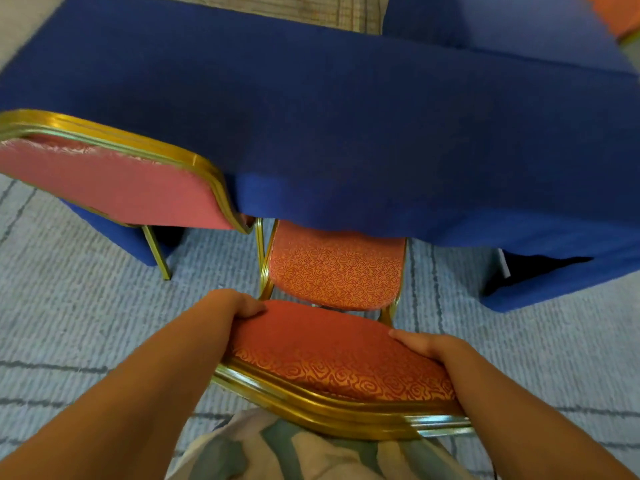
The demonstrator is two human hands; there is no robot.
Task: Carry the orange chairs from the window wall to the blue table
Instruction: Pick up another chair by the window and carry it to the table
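At the near edge of the blue table (346, 116), a person's left hand (239, 304) and right hand (420, 344) gripped either side of the padded backrest (339, 358) of an orange chair (336, 275), seat partly beneath the table, its rigid gold frame (329, 410) probably heavy but a sure hold.

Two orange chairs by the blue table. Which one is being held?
The centre chair: the left hand and right hand grip the sides of its backrest. The left-side chair stands untouched at the blue table.
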